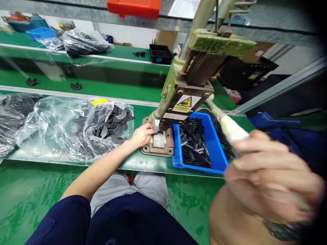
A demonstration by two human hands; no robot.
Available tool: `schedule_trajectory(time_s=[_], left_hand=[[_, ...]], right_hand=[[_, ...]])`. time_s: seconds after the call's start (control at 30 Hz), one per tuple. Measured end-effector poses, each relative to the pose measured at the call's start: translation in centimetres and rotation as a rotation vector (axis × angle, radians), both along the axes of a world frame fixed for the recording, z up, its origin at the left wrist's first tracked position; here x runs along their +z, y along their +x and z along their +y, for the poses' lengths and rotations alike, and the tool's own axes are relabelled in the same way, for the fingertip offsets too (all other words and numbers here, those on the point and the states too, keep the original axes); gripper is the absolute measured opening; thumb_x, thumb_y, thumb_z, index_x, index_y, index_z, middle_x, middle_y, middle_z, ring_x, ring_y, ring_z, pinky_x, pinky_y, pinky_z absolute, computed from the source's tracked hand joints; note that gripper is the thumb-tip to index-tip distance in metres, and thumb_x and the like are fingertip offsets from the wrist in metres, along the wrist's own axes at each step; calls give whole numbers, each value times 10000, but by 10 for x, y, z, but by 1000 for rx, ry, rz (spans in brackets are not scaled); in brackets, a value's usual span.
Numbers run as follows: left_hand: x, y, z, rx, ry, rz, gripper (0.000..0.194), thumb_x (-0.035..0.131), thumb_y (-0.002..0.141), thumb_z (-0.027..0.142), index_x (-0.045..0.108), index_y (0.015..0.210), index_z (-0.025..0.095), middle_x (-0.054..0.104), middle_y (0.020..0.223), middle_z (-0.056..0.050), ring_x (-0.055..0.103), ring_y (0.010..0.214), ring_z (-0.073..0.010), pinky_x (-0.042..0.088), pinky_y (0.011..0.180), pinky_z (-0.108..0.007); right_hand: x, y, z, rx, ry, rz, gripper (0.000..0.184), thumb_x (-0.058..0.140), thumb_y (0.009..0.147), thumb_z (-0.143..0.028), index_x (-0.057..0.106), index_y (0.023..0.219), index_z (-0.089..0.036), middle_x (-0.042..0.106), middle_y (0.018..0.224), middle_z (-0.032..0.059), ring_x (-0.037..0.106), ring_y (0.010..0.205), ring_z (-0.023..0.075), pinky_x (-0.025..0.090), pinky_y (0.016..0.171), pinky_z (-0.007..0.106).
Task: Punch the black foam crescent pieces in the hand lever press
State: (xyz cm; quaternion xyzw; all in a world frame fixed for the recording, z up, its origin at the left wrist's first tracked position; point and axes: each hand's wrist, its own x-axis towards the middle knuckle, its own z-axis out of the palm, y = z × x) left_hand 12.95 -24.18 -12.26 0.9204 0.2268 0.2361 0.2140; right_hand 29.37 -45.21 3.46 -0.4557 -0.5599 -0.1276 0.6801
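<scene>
A green hand-lever press [176, 85] stands on the bench, its metal base plate [158, 149] bolted under the ram. My left hand [142, 135] reaches in from the left with its fingertips pressed together right beneath the ram. Something small and dark is at those fingertips, too hidden to name. The fingers of my right hand [273, 173] are wrapped round the pale, taped lever handle [231, 127] on the press's right side; this hand is close to the camera and blurred. Curved dark grey pieces [114, 124] spill from a clear plastic bag [58, 129] left of the press.
Right of the base, a blue bin [181, 165] holds many slim black parts [192, 143]. Behind the bench runs a green belt [107, 80] with a few loose curved pieces. A black tray [160, 54] stands farther back. An orange bin [134, 6] sits overhead on a metal shelf.
</scene>
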Motion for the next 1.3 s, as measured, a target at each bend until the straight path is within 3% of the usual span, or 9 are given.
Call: schedule_trajectory(time_s=[0.07, 0.17, 0.27, 0.4, 0.57, 0.67, 0.93, 1.1, 1.3], left_hand=[[-1, 0, 0, 2, -7, 0, 414, 456, 892, 98, 762, 1124, 253, 628, 1041, -60, 616, 1002, -183, 527, 882, -273], [-1, 1, -3, 7, -12, -1, 411, 444, 897, 106, 762, 1121, 241, 628, 1037, -63, 620, 994, -182, 527, 888, -280], [2, -1, -8, -7, -21, -8, 415, 446, 874, 85, 755, 1122, 208, 635, 1052, -72, 627, 999, -181, 527, 904, -281], [13, -25, 1, 26, -19, 24, 359, 499, 872, 116, 732, 1139, 174, 666, 1092, -83, 626, 1053, -197, 514, 967, -306], [30, -79, 45, 390, 34, 322, 276, 543, 862, 141, 749, 1045, 155, 693, 1044, -98, 644, 1008, -225, 518, 949, -335], [34, -96, 72, 471, 101, 515, 245, 582, 869, 207, 752, 1035, 147, 687, 1063, -125, 640, 1028, -257, 510, 956, -361], [40, -90, 85, 461, 68, 696, 325, 653, 799, 170, 748, 1109, 162, 689, 1105, -142, 663, 1022, -262, 525, 896, -317], [43, -98, 78, 222, -42, 608, 271, 711, 719, 134, 785, 975, 178, 718, 1044, -81, 667, 1003, -221, 503, 914, -256], [51, -82, 85, 482, -31, 487, 266, 618, 839, 222, 745, 1060, 144, 720, 1041, -107, 684, 909, -206, 519, 838, -266]], right_hand=[[-24, -9, 8, 6, 241, -98, 386, 568, 824, -289, 378, 501, -193, 543, 572, -23, 572, 604, 150, 451, 772, 466], [-51, -14, 15, -39, 272, -80, 360, 546, 825, -233, 378, 508, -200, 553, 597, -22, 578, 625, 158, 447, 809, 479], [-60, -11, 17, -23, 322, -85, 338, 559, 803, -241, 388, 513, -221, 562, 589, -12, 587, 608, 181, 467, 783, 485], [-63, -4, 21, 2, 408, -77, 360, 580, 781, -252, 356, 499, -243, 536, 549, -3, 583, 571, 198, 465, 707, 471], [-68, -2, 25, -11, 462, -71, 389, 558, 759, -273, 288, 481, -237, 471, 488, -1, 534, 517, 198, 434, 646, 468], [-67, -6, 21, -23, 392, -46, 362, 544, 768, -251, 307, 495, -226, 516, 538, -1, 550, 563, 203, 443, 695, 503], [-66, -5, 15, -10, 354, -41, 327, 585, 746, -216, 381, 492, -206, 605, 637, -14, 616, 654, 202, 472, 740, 525], [-64, -1, 20, -12, 434, -78, 351, 625, 720, -239, 381, 472, -192, 593, 570, -23, 618, 584, 187, 504, 688, 479], [-61, -7, 23, -13, 450, -44, 371, 614, 749, -206, 354, 485, -182, 599, 609, -13, 634, 624, 183, 515, 716, 471]])
